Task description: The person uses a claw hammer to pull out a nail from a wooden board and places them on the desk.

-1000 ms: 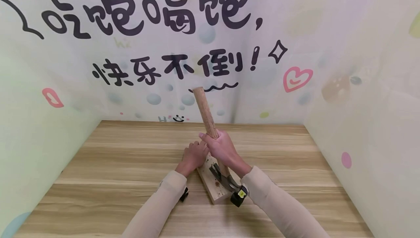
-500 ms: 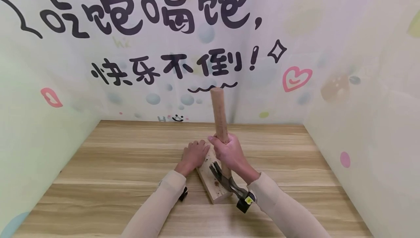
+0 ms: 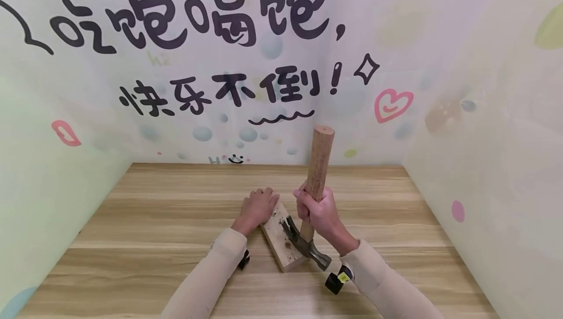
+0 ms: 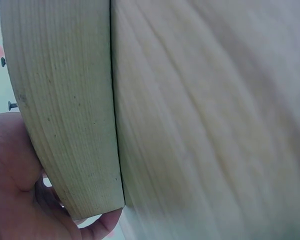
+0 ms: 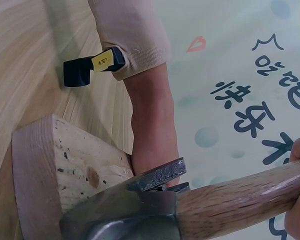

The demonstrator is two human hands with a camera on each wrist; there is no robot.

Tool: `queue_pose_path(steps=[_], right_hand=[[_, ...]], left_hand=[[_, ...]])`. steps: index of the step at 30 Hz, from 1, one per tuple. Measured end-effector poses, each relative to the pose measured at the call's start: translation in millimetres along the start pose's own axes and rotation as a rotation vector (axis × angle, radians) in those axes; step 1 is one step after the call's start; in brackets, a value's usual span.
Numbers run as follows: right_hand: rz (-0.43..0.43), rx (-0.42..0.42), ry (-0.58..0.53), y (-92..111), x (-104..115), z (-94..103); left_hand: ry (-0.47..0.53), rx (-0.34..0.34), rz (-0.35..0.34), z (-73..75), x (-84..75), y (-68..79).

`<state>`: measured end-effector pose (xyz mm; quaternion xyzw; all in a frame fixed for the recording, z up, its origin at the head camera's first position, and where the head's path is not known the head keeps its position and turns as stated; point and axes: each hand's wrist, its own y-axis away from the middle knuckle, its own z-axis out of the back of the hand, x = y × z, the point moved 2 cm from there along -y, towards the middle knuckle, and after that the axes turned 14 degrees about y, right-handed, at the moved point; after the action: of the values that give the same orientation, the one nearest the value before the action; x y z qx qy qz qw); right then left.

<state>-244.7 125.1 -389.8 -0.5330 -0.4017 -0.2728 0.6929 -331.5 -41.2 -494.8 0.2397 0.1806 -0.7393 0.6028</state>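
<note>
My right hand [image 3: 323, 211] grips the wooden handle of a claw hammer [image 3: 320, 162], which stands handle up, leaning right. The hammer's claw lies over a wooden board [image 3: 287, 255] on the table. In the right wrist view a thin nail [image 5: 164, 187] shows between the claw's prongs. My left hand [image 3: 257, 206] lies on the board's far end; in the left wrist view its fingers [image 4: 106, 225] curl round that end. Two nails [image 4: 12, 105] stick out of the board's face there. Dark holes and a brown knot [image 5: 92, 176] mark the board.
The wood-grain table [image 3: 154, 221] is bounded by printed walls [image 3: 352, 114] at the back and sides. Black wrist cameras [image 3: 337, 281] hang below both cuffs, the right one close to the hammer head.
My right hand has moved right, swinging the hammer's handle from a left lean to a right lean. The claw remains over the board. The left hand still holds the board's far end.
</note>
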Motion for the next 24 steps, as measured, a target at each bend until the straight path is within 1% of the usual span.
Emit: queue_pose_path(steps=[10, 12, 15, 20, 24], right_hand=[[-0.022, -0.046, -0.009, 0, 1, 4.0], [-0.028, -0.047, -0.017, 0, 1, 5.0], [-0.016, -0.040, -0.027, -1, 3, 5.7], [0.011, -0.026, -0.009, -5, 8, 6.1], [0.013, -0.021, -0.013, -9, 12, 7.4]], left_hand=[[0.024, -0.017, -0.027, 2.7, -0.3, 3.1], [0.030, -0.025, -0.032, 2.7, 0.4, 3.3], [0.056, -0.044, -0.036, 3.0, 1.2, 3.8], [0.070, -0.100, -0.047, 5.0, 2.4, 4.6], [0.062, -0.163, -0.069, 12.0, 0.9, 7.5]])
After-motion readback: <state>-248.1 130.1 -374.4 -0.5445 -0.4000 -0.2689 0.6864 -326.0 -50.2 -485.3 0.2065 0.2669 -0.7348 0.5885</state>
